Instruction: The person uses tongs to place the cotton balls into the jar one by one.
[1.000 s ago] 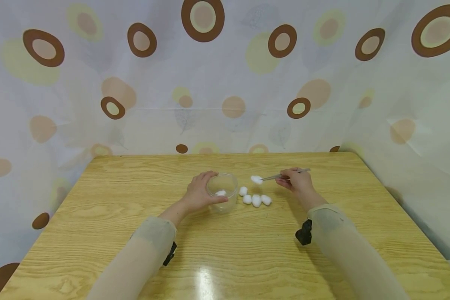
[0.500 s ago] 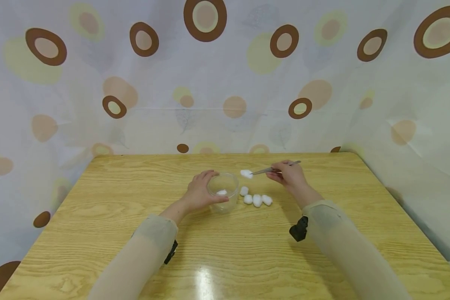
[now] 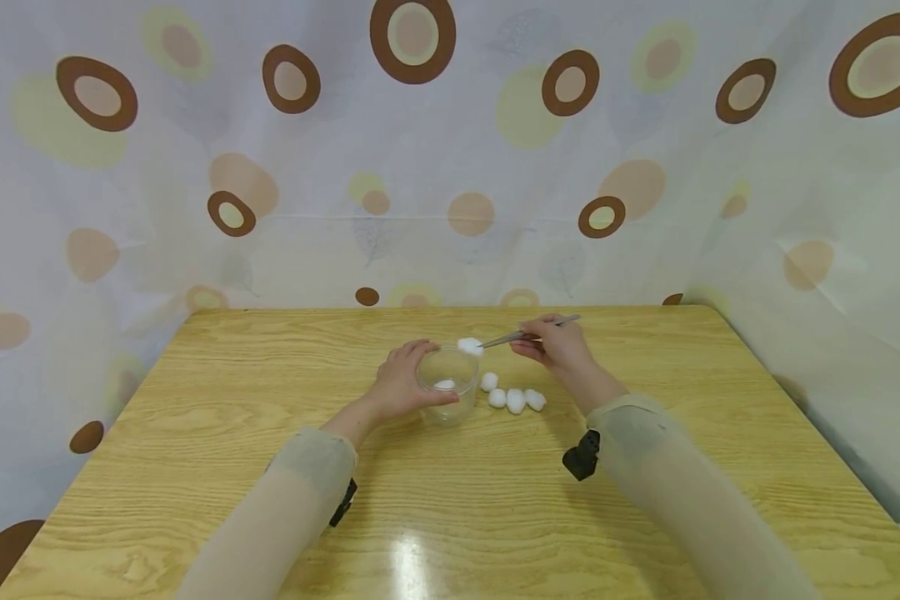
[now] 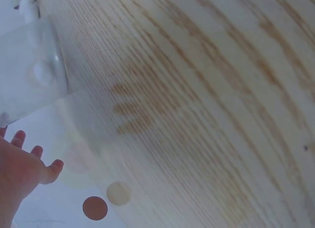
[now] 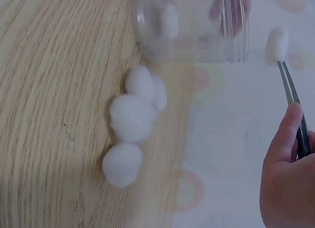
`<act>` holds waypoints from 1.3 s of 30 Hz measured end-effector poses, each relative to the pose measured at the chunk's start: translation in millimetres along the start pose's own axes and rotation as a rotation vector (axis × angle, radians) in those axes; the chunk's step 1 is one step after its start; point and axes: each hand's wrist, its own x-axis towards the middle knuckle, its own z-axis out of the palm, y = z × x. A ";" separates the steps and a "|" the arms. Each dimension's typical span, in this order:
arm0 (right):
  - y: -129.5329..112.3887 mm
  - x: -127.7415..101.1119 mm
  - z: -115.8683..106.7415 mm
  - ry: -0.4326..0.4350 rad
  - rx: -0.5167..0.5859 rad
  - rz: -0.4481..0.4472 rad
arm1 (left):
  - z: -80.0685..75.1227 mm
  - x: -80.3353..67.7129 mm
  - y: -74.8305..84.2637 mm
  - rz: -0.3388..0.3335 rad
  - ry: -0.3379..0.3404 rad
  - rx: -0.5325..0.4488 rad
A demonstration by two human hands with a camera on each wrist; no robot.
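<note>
A clear plastic jar (image 3: 447, 385) stands mid-table with one cotton ball (image 3: 442, 384) inside. My left hand (image 3: 399, 383) grips the jar's side. My right hand (image 3: 551, 346) pinches metal tweezers (image 3: 517, 334), and their tips hold a cotton ball (image 3: 468, 346) over the jar's far right rim. Several loose cotton balls (image 3: 512, 397) lie on the table just right of the jar. The right wrist view shows the tweezers (image 5: 291, 97), the held ball (image 5: 276, 45), the jar (image 5: 189, 23) and the loose balls (image 5: 132, 117). In the left wrist view the jar (image 4: 30, 75) is at the upper left.
The wooden table (image 3: 450, 500) reaches to a curtain with brown circles (image 3: 450, 150) on three sides. Black wrist straps (image 3: 581, 456) sit on both sleeves.
My right hand has carried the tweezers and the cotton ball leftward and a little up, from beside the loose balls to over the jar's rim. The left hand and jar stayed put.
</note>
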 end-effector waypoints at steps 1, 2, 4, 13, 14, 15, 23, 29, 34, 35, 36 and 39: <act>1.1 0.8 1.3 -0.006 -0.003 -0.006 | 0.0 0.1 0.0 0.001 0.001 -0.001; 2.2 1.5 2.7 -0.009 -0.004 -0.012 | 0.1 0.4 -0.1 0.001 0.000 -0.001; 5.7 4.3 5.2 -0.012 -0.012 -0.024 | 0.1 0.7 0.2 -0.001 -0.001 0.001; 16.3 8.7 11.3 0.000 -0.125 -0.072 | -0.2 0.8 0.9 0.008 0.006 0.006; 17.2 8.5 11.5 0.000 -0.149 -0.079 | -0.3 0.7 0.9 0.007 0.005 0.005; 17.9 8.1 11.8 0.001 -0.171 -0.085 | -0.4 0.6 0.9 0.006 0.003 0.005; 16.9 7.3 4.7 0.011 -0.143 -0.101 | -1.6 -0.8 0.1 0.007 0.000 0.023; 18.8 13.0 -9.8 0.063 -0.141 -0.097 | -5.3 -3.9 -1.0 -0.005 0.000 0.031; 25.2 19.9 -22.2 0.133 -0.241 -0.122 | -7.3 -3.9 -1.4 -0.007 -0.003 0.024; 26.9 21.0 -24.5 0.142 -0.259 -0.125 | -7.3 -3.3 -1.7 -0.006 -0.005 0.024; 28.8 22.1 -26.5 0.152 -0.274 -0.127 | -7.3 -2.8 -1.9 -0.006 -0.009 0.024; 34.7 25.0 -31.4 0.177 -0.320 -0.126 | -6.9 -1.1 -2.6 -0.008 -0.020 0.024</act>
